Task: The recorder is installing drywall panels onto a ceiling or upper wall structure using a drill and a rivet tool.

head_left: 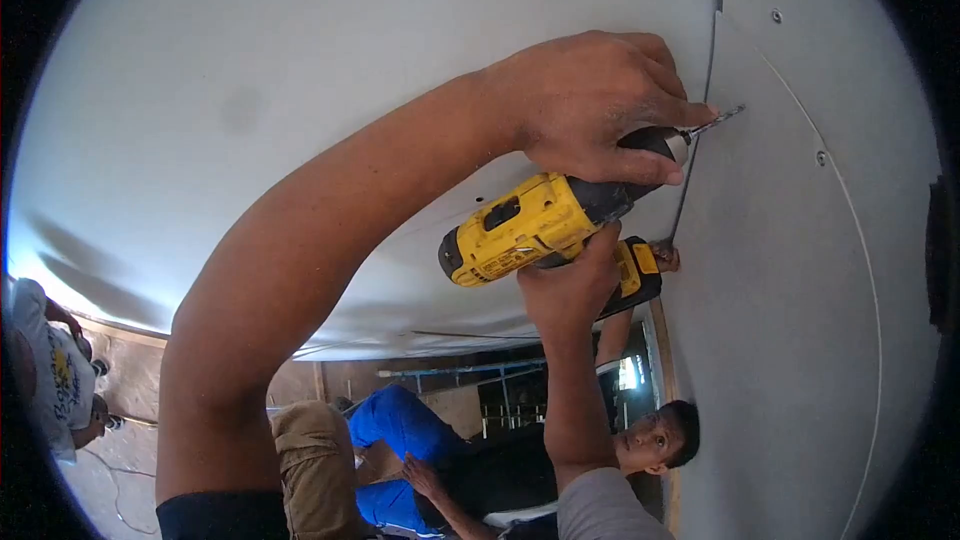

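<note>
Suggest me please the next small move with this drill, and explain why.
Perhaps ease the fingers of the left hand back from the bit: they reach right beside it, around the front of the drill, which the right hand also grips. The bit points toward the pale panel; I cannot tell whether it touches.

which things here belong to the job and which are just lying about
In use:
drill, right hand on grip, left hand around front
drill bit
grey panel ahead of it

Apparently just about:
thin cable on floor
metal rails in background
</note>
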A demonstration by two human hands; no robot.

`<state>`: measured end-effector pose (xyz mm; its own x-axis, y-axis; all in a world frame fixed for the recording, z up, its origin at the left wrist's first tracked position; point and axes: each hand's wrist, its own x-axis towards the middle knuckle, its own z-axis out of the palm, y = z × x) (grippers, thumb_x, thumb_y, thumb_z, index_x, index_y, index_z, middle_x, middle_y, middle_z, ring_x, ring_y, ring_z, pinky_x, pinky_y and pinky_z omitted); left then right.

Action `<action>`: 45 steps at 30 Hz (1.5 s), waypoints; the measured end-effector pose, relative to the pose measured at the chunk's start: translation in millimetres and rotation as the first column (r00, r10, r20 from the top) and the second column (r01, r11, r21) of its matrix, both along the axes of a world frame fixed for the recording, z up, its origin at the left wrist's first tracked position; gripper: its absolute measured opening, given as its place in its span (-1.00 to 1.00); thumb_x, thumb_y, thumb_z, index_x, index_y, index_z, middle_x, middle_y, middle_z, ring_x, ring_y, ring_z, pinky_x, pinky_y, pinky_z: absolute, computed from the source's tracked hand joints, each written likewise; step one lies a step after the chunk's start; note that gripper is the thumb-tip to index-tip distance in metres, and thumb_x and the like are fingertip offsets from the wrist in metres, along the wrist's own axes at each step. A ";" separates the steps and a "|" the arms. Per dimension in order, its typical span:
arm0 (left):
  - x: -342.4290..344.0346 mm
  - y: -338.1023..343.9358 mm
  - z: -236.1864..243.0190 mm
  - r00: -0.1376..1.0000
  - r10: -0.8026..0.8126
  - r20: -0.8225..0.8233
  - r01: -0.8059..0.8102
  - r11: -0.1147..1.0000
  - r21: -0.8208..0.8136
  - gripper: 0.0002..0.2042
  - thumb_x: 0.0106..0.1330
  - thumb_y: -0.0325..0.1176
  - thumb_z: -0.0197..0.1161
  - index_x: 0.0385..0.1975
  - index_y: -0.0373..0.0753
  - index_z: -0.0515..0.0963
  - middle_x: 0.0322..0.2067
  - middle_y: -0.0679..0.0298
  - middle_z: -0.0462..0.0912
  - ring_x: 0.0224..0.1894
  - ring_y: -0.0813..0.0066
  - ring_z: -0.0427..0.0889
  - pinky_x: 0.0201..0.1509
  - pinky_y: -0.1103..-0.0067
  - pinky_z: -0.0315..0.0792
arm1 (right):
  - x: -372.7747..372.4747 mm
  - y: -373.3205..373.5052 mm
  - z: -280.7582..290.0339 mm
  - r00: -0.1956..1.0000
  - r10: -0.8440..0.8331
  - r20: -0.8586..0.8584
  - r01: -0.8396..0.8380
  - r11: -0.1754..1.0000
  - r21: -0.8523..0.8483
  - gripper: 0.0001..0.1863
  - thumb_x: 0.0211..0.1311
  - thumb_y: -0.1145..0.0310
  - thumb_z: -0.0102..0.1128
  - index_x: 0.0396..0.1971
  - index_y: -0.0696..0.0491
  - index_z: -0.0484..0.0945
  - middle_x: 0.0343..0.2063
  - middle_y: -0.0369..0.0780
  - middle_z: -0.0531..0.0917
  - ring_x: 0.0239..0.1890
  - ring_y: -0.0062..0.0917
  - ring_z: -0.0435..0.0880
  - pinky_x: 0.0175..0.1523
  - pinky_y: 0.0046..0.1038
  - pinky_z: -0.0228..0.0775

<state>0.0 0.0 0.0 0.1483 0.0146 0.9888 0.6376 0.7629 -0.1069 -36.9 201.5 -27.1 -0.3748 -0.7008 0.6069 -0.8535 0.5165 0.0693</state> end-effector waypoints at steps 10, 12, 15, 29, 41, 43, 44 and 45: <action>13.6 7.0 43.8 0.908 0.135 0.397 -0.068 0.981 -0.180 -0.62 0.19 -0.06 0.21 -0.22 -0.28 0.63 -0.45 0.12 0.66 -0.36 0.22 0.62 -0.10 0.38 0.48 | -19.3 4.8 -10.7 0.996 -0.077 0.037 0.079 0.995 -0.056 -0.29 -0.31 0.58 0.47 -0.08 0.13 0.24 -0.20 -0.08 0.59 -0.06 -0.27 0.62 0.01 -0.26 0.48; 13.8 13.1 66.9 0.803 0.042 0.595 0.063 0.986 -0.154 -0.65 0.18 -0.12 0.23 -0.31 -0.33 0.64 -0.50 0.11 0.65 -0.38 0.19 0.63 -0.17 0.35 0.49 | -28.7 9.4 -11.5 0.996 -0.089 0.023 0.090 0.993 -0.080 -0.29 -0.31 0.57 0.47 -0.08 0.14 0.24 -0.20 -0.09 0.60 -0.06 -0.28 0.62 0.01 -0.26 0.48; 14.3 7.4 89.0 0.715 0.165 0.680 -0.015 0.975 -0.222 -0.70 0.20 -0.20 0.22 -0.45 -0.38 0.64 -0.50 0.05 0.64 -0.43 0.13 0.64 -0.28 0.29 0.50 | -28.1 5.9 -14.9 0.997 -0.065 -0.033 0.063 0.996 -0.059 -0.28 -0.31 0.57 0.47 -0.07 0.13 0.24 -0.20 -0.10 0.60 -0.08 -0.29 0.63 0.00 -0.25 0.49; 14.1 -7.6 69.9 0.705 0.523 0.478 -0.038 0.701 -0.712 -0.73 0.25 -0.24 0.17 -0.34 -0.37 0.59 -0.41 0.04 0.62 -0.34 0.15 0.63 -0.21 0.33 0.51 | -15.3 11.9 -43.7 0.993 0.117 0.017 -0.115 0.991 -0.071 -0.18 -0.27 0.41 0.53 0.05 0.13 0.23 -0.08 -0.15 0.54 -0.02 -0.35 0.53 0.13 -0.30 0.33; 23.2 4.1 60.1 0.535 0.312 0.785 0.230 0.840 -0.491 -0.72 0.28 -0.22 0.15 -0.22 -0.33 0.58 -0.30 0.08 0.62 -0.25 0.22 0.63 -0.14 0.39 0.53 | -21.9 42.5 -47.4 0.995 0.066 0.077 -0.060 0.995 -0.081 -0.15 -0.44 0.24 0.63 -0.01 0.07 0.39 -0.14 -0.12 0.61 -0.08 -0.19 0.60 0.08 -0.25 0.38; 29.1 1.9 53.4 0.494 0.275 0.825 0.260 0.858 -0.442 -0.72 0.29 -0.22 0.14 -0.20 -0.32 0.58 -0.28 0.09 0.62 -0.24 0.23 0.63 -0.13 0.40 0.53 | -12.2 37.8 -44.2 0.999 0.039 -0.037 -0.040 0.999 -0.034 -0.15 -0.44 0.22 0.63 -0.01 0.08 0.38 -0.14 -0.11 0.60 -0.08 -0.17 0.60 0.08 -0.24 0.38; 32.7 0.2 49.0 0.471 0.256 0.844 0.272 0.868 -0.415 -0.72 0.29 -0.22 0.14 -0.19 -0.32 0.57 -0.27 0.09 0.62 -0.23 0.24 0.63 -0.13 0.40 0.54 | -8.2 35.2 -44.4 0.988 0.021 -0.152 -0.019 1.000 0.009 -0.14 -0.43 0.21 0.63 -0.01 0.09 0.37 -0.15 -0.10 0.60 -0.09 -0.15 0.60 0.07 -0.23 0.39; 37.4 0.4 49.9 0.466 0.240 0.851 0.283 0.871 -0.401 -0.72 0.29 -0.22 0.14 -0.18 -0.31 0.57 -0.26 0.09 0.62 -0.23 0.24 0.63 -0.12 0.40 0.54 | -9.4 37.4 -42.7 0.986 0.013 -0.168 -0.012 1.000 0.006 -0.14 -0.43 0.21 0.63 -0.01 0.09 0.37 -0.15 -0.10 0.60 -0.09 -0.15 0.60 0.07 -0.23 0.39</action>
